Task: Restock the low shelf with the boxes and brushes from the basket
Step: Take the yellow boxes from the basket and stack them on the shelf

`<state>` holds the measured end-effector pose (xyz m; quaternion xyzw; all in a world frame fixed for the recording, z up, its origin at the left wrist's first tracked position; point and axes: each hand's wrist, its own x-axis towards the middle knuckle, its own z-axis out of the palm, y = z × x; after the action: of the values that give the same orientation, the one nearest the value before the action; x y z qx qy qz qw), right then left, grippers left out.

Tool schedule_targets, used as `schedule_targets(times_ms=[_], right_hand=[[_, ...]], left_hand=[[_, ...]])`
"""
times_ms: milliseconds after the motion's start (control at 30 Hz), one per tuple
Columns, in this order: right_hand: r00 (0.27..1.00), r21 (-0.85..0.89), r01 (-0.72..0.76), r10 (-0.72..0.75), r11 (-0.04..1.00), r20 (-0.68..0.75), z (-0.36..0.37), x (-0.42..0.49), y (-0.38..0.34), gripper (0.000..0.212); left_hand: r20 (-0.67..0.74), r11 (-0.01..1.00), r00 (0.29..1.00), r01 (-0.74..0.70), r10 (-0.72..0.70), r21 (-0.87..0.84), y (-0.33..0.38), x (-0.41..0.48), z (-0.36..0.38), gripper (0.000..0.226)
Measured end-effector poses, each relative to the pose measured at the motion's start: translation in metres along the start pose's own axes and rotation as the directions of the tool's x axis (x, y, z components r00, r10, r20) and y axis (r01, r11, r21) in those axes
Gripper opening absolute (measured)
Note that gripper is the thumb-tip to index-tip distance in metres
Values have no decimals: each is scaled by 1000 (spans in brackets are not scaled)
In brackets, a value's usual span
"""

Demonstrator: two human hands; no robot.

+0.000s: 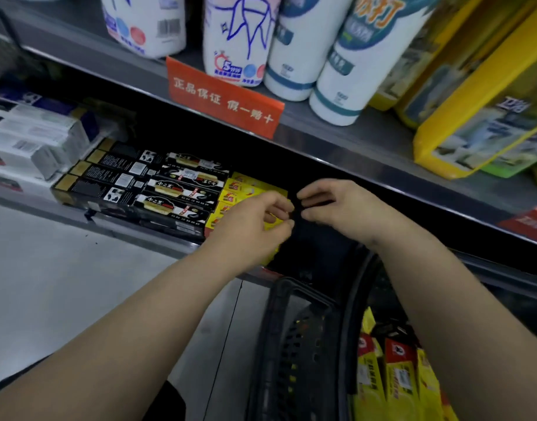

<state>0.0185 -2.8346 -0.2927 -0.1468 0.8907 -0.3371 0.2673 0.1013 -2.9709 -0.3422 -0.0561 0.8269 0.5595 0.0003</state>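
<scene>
Yellow cardboard boxes lie on the low metal shelf beneath my left hand; its grip and my right hand's both pinch one small dark blurred item.

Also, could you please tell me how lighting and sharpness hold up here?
Head view: low shelf recess sits in deep shadow, so the dark item between left hand and right hand is barely legible; head view, right edge: yellow packs blurred.

Below the right hand, the basket is matt black perforated plastic. Left of the left hand, black boxes look like glossy card. Above both, the shelf edge is dull metal.
</scene>
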Motion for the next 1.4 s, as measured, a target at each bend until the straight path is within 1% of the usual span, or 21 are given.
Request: schedule_targets(times_ms=[100, 200, 233, 300, 367, 400, 433, 500, 567, 667, 767, 833, 900, 967, 1033, 1100, 1167, 1233, 1267, 1333, 1400], right_hand=[[999, 218, 35, -26, 975, -43, -21, -66, 21, 19], [989, 267, -40, 77, 963, -129, -26, -110, 65, 16], [980, 217, -93, 129, 972, -155, -23, -120, 84, 14], [956, -67, -277, 268, 958, -122, -10, -131, 123, 11], [891, -410, -414, 455, 813, 2, 12, -139, 152, 36], [845, -503, -432, 531, 748, 63, 24, -141, 160, 48], [808, -546, -442, 580, 712, 102, 37, -143, 164, 57], [801, -544, -462, 593, 700, 83, 59, -143, 168, 65], [807, -403, -544, 591, 736, -9, 70, -140, 172, 69], [809, -20, -581, 574, 814, -126, 61, -149, 172, 59], [858, 394, -381, 479, 836, -186, 42, -174, 160, 45], [891, 569, -159, 365, 807, -269, 31, -190, 145, 46], [914, 616, 21, 235, 787, -331, 25, -202, 131, 49], [934, 582, 138, 91, 801, -347, 24, -209, 117, 51], [960, 576, 167, 1, 800, -279, 22, -211, 112, 50], [975, 684, 129, 34, 718, -220, 14, -210, 118, 40], [961, 729, 17, 190, 685, -201, 8, -204, 136, 31], [914, 513, -250, 375, 821, -156, 9, -192, 157, 31], [899, 266, -389, 427, 882, -100, 14, -186, 168, 32], [848, -273, -492, 526, 827, 65, 36, -175, 186, 48], [809, -563, -441, 582, 699, 88, 62, -168, 194, 64]], left_hand=[[43, 981, 982, -188, 185, 52, 26, -16, 10, 13], [181, 908, 919, -381, 351, 173, 49, -35, 27, 14], [248, 890, 896, -417, 369, 184, 56, -41, 34, 15], [384, 856, 842, -476, 378, 201, 65, -53, 48, 16], [496, 826, 786, -522, 370, 211, 69, -60, 62, 16], [533, 819, 765, -533, 361, 211, 71, -63, 68, 18], [559, 816, 753, -537, 348, 215, 73, -64, 73, 19], [592, 816, 743, -528, 311, 234, 76, -65, 80, 20], [603, 831, 753, -496, 265, 254, 76, -64, 83, 20], [570, 859, 793, -431, 215, 276, 77, -63, 91, 23], [469, 941, 871, -270, 149, 202, 78, -63, 100, 40], [443, 1000, 896, -15, 11, 6, 81, -66, 107, 50], [497, 952, 860, 240, -118, -190, 84, -71, 114, 48], [551, 912, 819, 336, -159, -235, 85, -76, 121, 40], [559, 886, 809, 382, -182, -264, 86, -78, 125, 41], [550, 871, 812, 401, -195, -283, 85, -74, 126, 34], [528, 865, 822, 411, -214, -287, 84, -70, 125, 26], [506, 867, 835, 402, -215, -296, 81, -66, 124, 25], [500, 864, 840, 400, -212, -306, 80, -65, 123, 24], [498, 850, 843, 404, -203, -338, 80, -61, 121, 21], [498, 832, 844, 414, -198, -369, 80, -59, 120, 19]])
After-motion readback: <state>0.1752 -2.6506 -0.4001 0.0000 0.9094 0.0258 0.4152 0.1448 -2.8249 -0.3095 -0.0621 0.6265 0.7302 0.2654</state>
